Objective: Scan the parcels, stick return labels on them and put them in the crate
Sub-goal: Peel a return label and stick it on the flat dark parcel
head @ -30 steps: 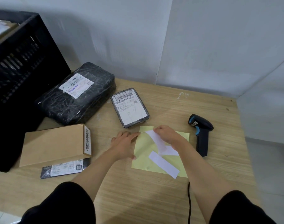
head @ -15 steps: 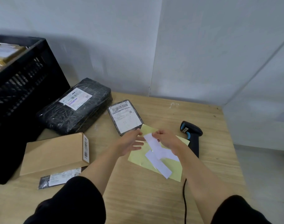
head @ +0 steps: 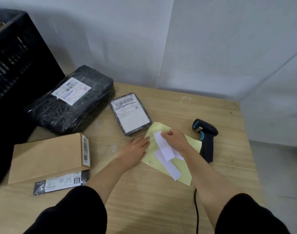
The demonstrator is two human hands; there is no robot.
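A yellow backing sheet (head: 181,173) with white return labels lies on the wooden table (head: 161,208). My right hand (head: 175,140) pinches the top end of one white label (head: 164,146), which hangs peeled over the sheet. My left hand (head: 136,150) rests flat on the sheet's left edge. A second label (head: 168,168) is still stuck on the sheet. Just beyond lies a small grey parcel (head: 130,114) with a barcode label. A large black wrapped parcel (head: 71,100), a brown cardboard parcel (head: 46,157) and a flat black parcel (head: 60,182) lie to the left. The black crate (head: 14,65) stands at far left.
A black and blue barcode scanner (head: 206,139) lies right of the sheet, its cable (head: 196,210) running toward me. White walls close the table's back and right sides. The table's right edge drops to the floor.
My left hand went from lifted off the sheet back down onto its left edge. My right hand keeps the peeled label pinched.
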